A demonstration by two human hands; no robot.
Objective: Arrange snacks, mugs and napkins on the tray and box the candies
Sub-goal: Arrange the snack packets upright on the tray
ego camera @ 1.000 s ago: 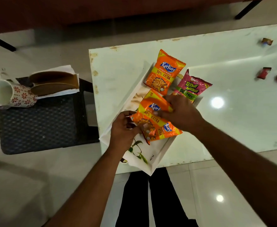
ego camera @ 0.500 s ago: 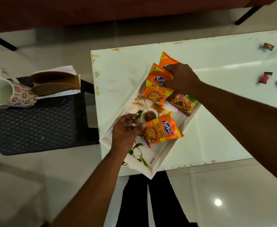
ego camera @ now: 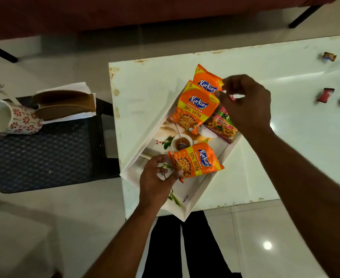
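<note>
We judge the snack step is in hand: on the tray [ego camera: 187,211], our left hand [ego camera: 155,182] pinches the near Kurkure packet [ego camera: 196,162] by its corner, and our right hand [ego camera: 246,106] pinches the top edge of the far Kurkure packet [ego camera: 206,81], above the pink snack packet [ego camera: 222,128]. Next we must let go cleanly, then reach left for the mug [ego camera: 22,121] and napkins [ego camera: 80,87]

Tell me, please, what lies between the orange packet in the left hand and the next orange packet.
Only bare tray, showing its printed teacup picture, as seen in the head view.
</note>
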